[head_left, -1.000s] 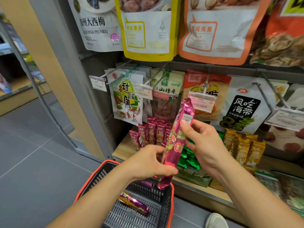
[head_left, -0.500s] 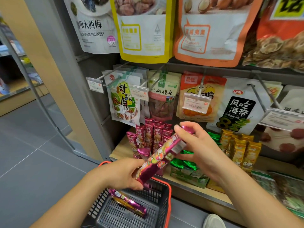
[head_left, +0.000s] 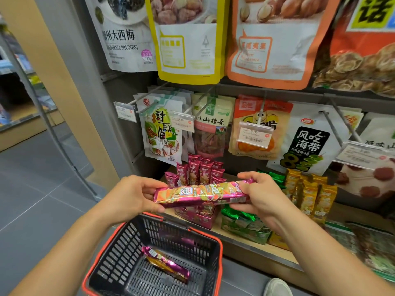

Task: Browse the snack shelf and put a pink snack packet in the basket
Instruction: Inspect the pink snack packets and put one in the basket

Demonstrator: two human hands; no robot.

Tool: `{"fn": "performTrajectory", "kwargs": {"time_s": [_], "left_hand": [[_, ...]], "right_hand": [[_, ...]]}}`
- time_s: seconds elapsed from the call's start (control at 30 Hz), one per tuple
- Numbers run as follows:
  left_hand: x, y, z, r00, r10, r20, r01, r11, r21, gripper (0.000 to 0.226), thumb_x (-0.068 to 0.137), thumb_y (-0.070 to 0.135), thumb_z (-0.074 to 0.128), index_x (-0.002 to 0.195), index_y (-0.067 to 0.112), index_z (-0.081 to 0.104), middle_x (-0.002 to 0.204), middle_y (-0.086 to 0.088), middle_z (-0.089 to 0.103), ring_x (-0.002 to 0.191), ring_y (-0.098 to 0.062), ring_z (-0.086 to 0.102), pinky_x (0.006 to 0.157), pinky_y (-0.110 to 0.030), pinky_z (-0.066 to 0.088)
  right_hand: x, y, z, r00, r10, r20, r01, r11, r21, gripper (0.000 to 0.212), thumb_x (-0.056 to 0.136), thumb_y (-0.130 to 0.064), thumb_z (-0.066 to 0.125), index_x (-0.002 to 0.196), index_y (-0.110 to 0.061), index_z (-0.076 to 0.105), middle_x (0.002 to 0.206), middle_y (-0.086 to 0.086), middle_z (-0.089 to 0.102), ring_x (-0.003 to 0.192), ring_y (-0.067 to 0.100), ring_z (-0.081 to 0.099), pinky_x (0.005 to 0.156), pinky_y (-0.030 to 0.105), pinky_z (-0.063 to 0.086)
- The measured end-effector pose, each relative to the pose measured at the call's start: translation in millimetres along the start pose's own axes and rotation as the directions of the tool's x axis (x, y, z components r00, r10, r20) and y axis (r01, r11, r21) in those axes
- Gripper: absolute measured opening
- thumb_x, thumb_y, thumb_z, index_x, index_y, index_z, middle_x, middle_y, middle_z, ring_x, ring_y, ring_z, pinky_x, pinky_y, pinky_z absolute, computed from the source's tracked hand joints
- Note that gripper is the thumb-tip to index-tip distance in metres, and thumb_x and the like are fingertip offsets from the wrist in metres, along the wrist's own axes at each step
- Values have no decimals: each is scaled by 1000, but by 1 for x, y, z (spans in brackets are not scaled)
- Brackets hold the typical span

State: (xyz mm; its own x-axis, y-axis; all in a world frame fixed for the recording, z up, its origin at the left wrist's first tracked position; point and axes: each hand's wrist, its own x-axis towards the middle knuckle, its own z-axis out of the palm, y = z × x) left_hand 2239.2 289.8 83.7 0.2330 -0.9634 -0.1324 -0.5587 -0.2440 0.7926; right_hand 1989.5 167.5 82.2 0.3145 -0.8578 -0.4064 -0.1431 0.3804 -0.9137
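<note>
A long pink snack packet lies level between my hands, above the far rim of the basket. My left hand grips its left end and my right hand grips its right end. The dark basket with a red rim sits below, by my left forearm. Another pink packet lies on the basket's floor. More pink packets stand upright in a display box on the shelf just behind my hands.
Green packets and yellow packets fill the shelf board to the right. Hanging bags on metal hooks with price tags jut out above. A grey shelf post stands left; grey floor lies beyond.
The pink packet has swung from upright to level as my right hand brought its top end down. My left hand kept hold of the lower end.
</note>
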Motion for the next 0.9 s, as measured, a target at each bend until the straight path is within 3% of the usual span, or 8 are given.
{"fn": "performTrajectory", "kwargs": {"time_s": [0.17, 0.27, 0.33, 0.43, 0.5, 0.6, 0.77, 0.9], "left_hand": [[0, 0, 3, 998, 43, 50, -54, 962, 266, 49, 73, 5, 81, 99, 43, 61, 82, 20, 72, 77, 4, 69, 72, -11, 54], [2, -5, 3, 997, 77, 15, -77, 936, 345, 30, 81, 7, 75, 91, 35, 68, 74, 20, 72, 73, 5, 68, 75, -19, 56], [1, -12, 2, 999, 34, 13, -35, 983, 179, 15, 86, 12, 71, 93, 26, 71, 78, 9, 75, 76, -4, 71, 76, -26, 57], [-1, -18, 2, 983, -94, 157, 111, 988, -107, 15, 93, 16, 61, 104, 18, 71, 91, 0, 76, 86, -15, 73, 73, -22, 57], [0, -19, 4, 979, -141, 144, 181, 933, -312, 15, 86, 12, 67, 99, 10, 74, 93, -10, 76, 85, -19, 73, 70, -21, 57], [4, -20, 1, 955, -296, -1, 233, 754, -614, 11, 77, 4, 68, 85, 2, 77, 86, -21, 73, 69, -20, 72, 57, -20, 57], [5, -18, 3, 963, -270, -20, 173, 670, -722, 12, 79, 11, 67, 81, 4, 77, 81, -17, 72, 63, -16, 67, 52, -21, 54], [9, -15, 6, 950, -243, -194, 107, 841, -531, 15, 94, 5, 55, 83, 3, 64, 66, -16, 66, 51, -13, 60, 46, -19, 50]], "right_hand": [[3, 3, 3, 998, -49, -33, 47, 997, -69, 25, 100, -4, 45, 120, -19, 51, 103, 6, 54, 89, 24, 65, 49, 28, 57], [6, 4, 2, 985, -143, -94, 128, 980, -150, 27, 101, -5, 42, 121, -21, 50, 99, 5, 58, 79, 18, 66, 59, 31, 61], [6, 3, 0, 982, -162, -98, 147, 979, -141, 28, 101, -5, 42, 121, -23, 50, 99, 6, 60, 80, 18, 66, 65, 33, 61], [5, 3, -1, 978, -198, -73, 188, 975, -120, 29, 101, -6, 45, 120, -26, 50, 101, 5, 61, 82, 15, 66, 58, 25, 58], [5, 3, -1, 975, -215, -59, 209, 974, -85, 29, 100, -6, 46, 122, -25, 50, 102, 4, 61, 85, 15, 66, 60, 24, 58], [6, 1, -1, 986, -167, -12, 167, 981, 94, 26, 101, -6, 45, 121, -20, 52, 111, 10, 60, 96, 21, 64, 65, 29, 58], [4, -1, -4, 972, -192, 135, 154, 956, 248, 33, 84, -4, 70, 114, -17, 62, 111, 14, 66, 89, 21, 71, 65, 28, 57], [2, 1, -4, 963, -242, 114, 240, 970, 35, 50, 67, -4, 85, 107, -25, 65, 111, 11, 61, 97, 30, 69, 78, 39, 60]]}}
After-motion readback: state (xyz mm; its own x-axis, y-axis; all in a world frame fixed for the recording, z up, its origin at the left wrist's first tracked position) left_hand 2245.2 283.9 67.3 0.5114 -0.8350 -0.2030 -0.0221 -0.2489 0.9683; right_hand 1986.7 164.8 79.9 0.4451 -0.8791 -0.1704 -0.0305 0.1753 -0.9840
